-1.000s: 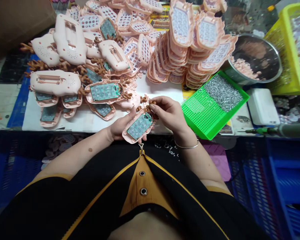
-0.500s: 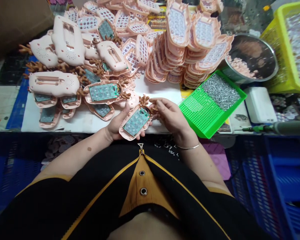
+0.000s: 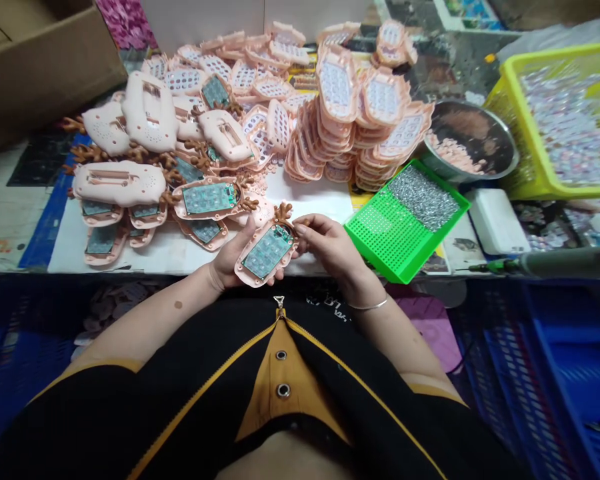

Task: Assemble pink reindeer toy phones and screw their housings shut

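Holding the half-shell (image 3: pixel 241 268) in the left hand (image 3: pixel 233 261), board side up, just over the front edge of the tabletop (image 3: pixel 10 210). Left grip: thumb along the near rim, fingers underneath, so we've got it cradled rather than squeezed. Right hand (image 3: pixel 333 245) has thumb and index pinched at the upper right corner, apparently on one of the brown antlers (image 3: pixel 283 212); fingertips hide most of that one. Handling, our read: shell is light, stiff plastic, smooth enough to slide a bit in a loose grip. Circuit board (image 3: pixel 267 252) is the fragile part, along with whatever wiring sits at the antler end, too small for us to make out. Best hold is the outer rim or the shell's underside; we'd keep fingers off the board face and not lift by the antlers, since they look thin and branchy. Near the right hand: green tray (image 3: pixel 373 233) with loose screws (image 3: pixel 424 197) toward its far end. Beyond, stacked keypad shells (image 3: pixel 337 87); more board-filled halves (image 3: pixel 209 199) lie beyond the left hand.
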`<control>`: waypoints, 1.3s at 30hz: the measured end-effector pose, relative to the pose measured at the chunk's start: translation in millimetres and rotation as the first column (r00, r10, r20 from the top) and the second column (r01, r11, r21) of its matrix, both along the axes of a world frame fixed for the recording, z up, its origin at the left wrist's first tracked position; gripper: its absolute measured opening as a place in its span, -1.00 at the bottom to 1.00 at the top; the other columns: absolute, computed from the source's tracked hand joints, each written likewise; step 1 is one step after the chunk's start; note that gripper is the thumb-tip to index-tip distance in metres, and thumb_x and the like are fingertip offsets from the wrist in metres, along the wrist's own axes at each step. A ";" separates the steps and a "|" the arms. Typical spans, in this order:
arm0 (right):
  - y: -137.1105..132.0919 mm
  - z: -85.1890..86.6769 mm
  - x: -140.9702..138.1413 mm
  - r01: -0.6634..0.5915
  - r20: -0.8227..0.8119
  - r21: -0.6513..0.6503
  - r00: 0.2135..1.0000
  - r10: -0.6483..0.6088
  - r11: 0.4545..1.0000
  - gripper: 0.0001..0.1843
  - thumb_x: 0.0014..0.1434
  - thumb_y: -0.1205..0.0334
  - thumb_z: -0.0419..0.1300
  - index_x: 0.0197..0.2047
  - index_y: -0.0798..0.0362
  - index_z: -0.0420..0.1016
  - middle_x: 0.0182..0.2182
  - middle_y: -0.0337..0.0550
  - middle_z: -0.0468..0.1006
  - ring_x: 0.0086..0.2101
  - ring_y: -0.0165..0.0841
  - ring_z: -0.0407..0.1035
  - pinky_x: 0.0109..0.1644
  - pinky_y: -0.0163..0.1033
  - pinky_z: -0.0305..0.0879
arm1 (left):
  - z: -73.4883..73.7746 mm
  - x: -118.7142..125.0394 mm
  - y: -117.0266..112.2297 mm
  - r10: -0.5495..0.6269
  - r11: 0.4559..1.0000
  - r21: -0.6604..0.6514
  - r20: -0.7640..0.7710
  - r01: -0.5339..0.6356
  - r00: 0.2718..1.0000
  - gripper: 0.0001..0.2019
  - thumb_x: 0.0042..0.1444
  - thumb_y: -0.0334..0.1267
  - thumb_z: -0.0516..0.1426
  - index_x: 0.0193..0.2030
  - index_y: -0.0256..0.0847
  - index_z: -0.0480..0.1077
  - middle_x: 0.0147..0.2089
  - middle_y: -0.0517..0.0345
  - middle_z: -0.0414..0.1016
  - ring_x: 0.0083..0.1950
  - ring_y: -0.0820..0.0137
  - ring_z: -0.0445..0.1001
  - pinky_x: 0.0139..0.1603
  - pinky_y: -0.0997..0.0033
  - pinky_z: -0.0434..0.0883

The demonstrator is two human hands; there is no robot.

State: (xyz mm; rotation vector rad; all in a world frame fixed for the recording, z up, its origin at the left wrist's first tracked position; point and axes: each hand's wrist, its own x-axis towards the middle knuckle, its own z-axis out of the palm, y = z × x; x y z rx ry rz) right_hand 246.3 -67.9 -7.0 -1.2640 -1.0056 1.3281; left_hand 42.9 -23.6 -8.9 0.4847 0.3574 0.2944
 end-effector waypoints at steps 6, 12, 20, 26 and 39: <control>28.3 54.1 32.2 0.065 0.557 0.684 0.596 -0.578 0.726 -0.83 0.28 0.05 0.26 -0.16 -0.07 0.56 -0.23 -0.09 0.55 -0.20 -0.26 0.43 -0.04 -0.04 0.41 | 23.0 -8.3 5.3 0.136 0.988 0.065 0.057 -0.139 0.989 -0.26 0.18 0.35 0.10 0.09 -0.37 0.50 -0.06 -0.26 0.65 -0.28 0.14 0.68 -0.40 0.30 0.61; 92.2 75.8 54.5 -0.215 0.802 0.568 -0.074 -0.593 0.794 -0.78 0.33 0.36 0.07 -0.19 0.03 0.56 -0.01 0.14 0.53 -0.08 -0.11 0.34 -0.01 0.04 0.24 | 47.1 -10.9 7.2 0.286 0.954 0.081 0.052 -0.290 0.957 -0.35 0.12 0.26 0.23 -0.02 -0.40 0.53 -0.11 -0.24 0.66 -0.32 0.19 0.65 -0.42 0.36 0.57; 85.9 66.4 52.0 -0.353 0.636 0.653 -0.224 -0.738 0.670 -0.75 0.35 0.37 0.06 -0.24 -0.01 0.56 -0.06 0.03 0.59 -0.10 -0.18 0.35 -0.05 -0.03 0.23 | 54.3 -17.2 10.6 0.384 0.912 0.135 0.054 -0.388 0.922 -0.30 -0.18 0.15 0.43 -0.01 -0.38 0.55 -0.05 -0.18 0.65 -0.23 0.24 0.64 -0.28 0.37 0.60; 20.7 58.7 9.4 -0.496 0.547 0.698 -0.098 -0.832 0.517 -0.86 0.33 0.37 0.18 -0.13 -0.01 0.54 -0.10 -0.05 0.64 -0.04 -0.25 0.38 0.05 -0.12 0.27 | 70.2 -1.5 9.2 0.565 0.803 0.199 0.045 -0.562 0.824 -0.37 -0.16 0.22 0.39 -0.09 -0.26 0.58 -0.02 -0.09 0.67 0.01 0.03 0.64 0.05 0.04 0.60; -29.5 3.2 -16.7 0.196 0.062 0.477 0.965 -0.256 0.857 -0.58 0.30 -0.15 0.20 0.11 -0.13 0.47 0.00 -0.06 0.60 -0.05 -0.25 0.52 0.06 -0.03 0.50 | 72.7 1.6 -4.9 0.653 0.738 0.263 -0.047 -0.621 0.756 -0.48 0.00 0.22 0.28 -0.11 -0.21 0.53 -0.21 0.05 0.67 -0.19 0.18 0.65 -0.18 0.21 0.61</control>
